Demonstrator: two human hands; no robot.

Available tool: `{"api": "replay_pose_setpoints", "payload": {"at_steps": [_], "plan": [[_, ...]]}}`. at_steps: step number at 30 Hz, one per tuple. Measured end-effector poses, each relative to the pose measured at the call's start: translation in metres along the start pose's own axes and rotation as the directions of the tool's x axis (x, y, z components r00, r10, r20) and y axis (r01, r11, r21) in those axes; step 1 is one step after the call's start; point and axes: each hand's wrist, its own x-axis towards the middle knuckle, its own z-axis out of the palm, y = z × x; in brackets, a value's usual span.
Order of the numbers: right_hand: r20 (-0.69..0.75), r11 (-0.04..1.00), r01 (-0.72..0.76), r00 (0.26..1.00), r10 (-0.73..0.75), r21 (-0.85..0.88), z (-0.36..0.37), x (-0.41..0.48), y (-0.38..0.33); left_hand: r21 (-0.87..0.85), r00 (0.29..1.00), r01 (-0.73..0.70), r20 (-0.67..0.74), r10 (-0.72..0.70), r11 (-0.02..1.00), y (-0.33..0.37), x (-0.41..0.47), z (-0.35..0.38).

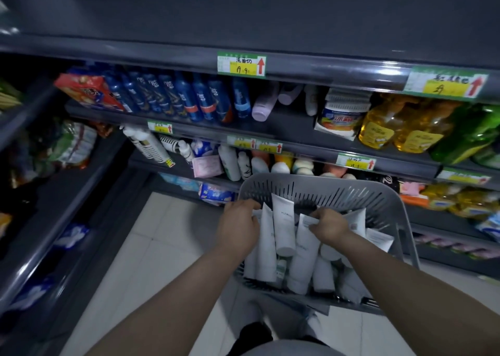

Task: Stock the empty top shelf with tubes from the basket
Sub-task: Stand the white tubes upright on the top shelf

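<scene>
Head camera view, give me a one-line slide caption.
Left hand and right hand reach into the grey basket of white tubes, right pinching one, below the bare top shelf.

A single wide-angle view looks out from the person's head, facing forward and steeply down. The basket [319, 190] lies close beneath the lens, right of centre, both forearms [176, 301] entering from the bottom edge. Shelving spans the upper half, the top shelf [243, 17] farthest; floor [151, 247] shows lower left.
</scene>
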Motion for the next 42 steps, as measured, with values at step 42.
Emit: {"api": "replay_pose_setpoints", "payload": {"at_steps": [42], "plan": [[-0.362, 0.901, 0.434, 0.841, -0.403, 0.005, -0.063, -0.123, 0.011, -0.285, 0.998, 0.026, -0.051, -0.042, 0.958, 0.05, -0.012, -0.018]]}}
